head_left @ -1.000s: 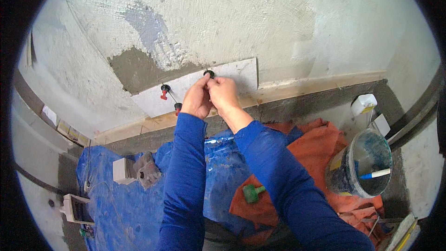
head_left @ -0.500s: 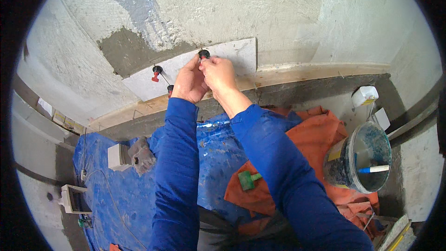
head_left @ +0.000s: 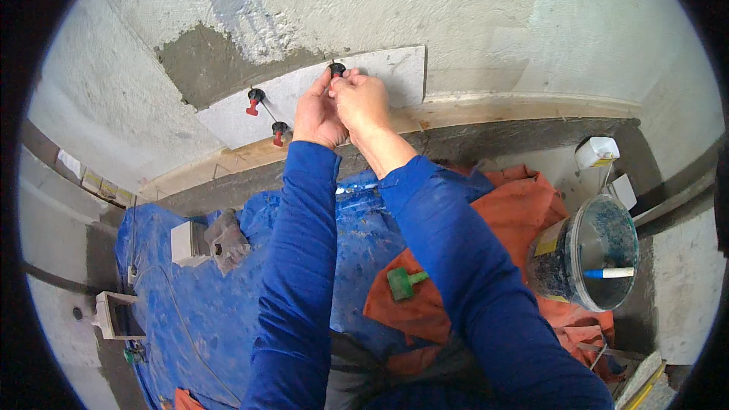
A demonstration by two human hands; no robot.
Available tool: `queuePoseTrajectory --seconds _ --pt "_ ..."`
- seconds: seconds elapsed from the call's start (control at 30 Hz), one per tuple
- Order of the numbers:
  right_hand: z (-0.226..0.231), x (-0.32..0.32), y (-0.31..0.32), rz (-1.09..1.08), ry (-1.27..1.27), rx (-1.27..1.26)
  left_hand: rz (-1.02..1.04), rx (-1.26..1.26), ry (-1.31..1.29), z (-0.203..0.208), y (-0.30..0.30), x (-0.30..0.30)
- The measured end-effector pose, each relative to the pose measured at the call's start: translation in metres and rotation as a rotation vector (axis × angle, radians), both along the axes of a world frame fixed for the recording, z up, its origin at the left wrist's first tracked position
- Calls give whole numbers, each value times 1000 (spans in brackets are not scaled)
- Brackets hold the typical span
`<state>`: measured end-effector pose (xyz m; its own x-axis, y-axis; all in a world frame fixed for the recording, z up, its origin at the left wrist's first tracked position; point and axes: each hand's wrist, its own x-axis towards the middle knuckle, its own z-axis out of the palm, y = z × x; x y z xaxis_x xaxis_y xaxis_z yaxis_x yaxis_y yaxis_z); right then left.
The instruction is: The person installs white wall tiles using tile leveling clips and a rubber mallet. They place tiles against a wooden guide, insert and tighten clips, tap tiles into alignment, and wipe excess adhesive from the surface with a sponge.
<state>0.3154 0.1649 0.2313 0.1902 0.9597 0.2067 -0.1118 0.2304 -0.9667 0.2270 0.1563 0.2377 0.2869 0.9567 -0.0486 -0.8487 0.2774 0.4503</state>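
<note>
Pinching the upper clip point(head_left: 338, 68), the right hand point(head_left: 361, 102) still works there, the left hand point(head_left: 315, 115) beside it, grip unclear, the lower clip point(head_left: 279, 133) now fully uncovered

A rough grey wall point(head_left: 456, 15) meets blue floor sheeting point(head_left: 364, 258).
</note>
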Motion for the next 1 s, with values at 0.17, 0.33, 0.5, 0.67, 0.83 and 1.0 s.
queuePoseTrajectory --seconds 0.17,0.33,0.5,0.67,0.83,1.0 --pt "6 0 -5 -57 -87 54 23 -66 72 0 9 -3" --pt "25 29 -28 254 -25 -163 -122 -5 163 5 5 -11" --pt "15 114 -29 -491 -420 242 27 -25 268 17 -15 0" --pt "-11 139 -4 -513 -580 322 145 12 372 19 -22 14" --pt "-15 139 7 -396 -464 374 176 46 358 14 -19 15" --pt "-16 137 14 -452 -474 453 171 35 345 13 -17 12"
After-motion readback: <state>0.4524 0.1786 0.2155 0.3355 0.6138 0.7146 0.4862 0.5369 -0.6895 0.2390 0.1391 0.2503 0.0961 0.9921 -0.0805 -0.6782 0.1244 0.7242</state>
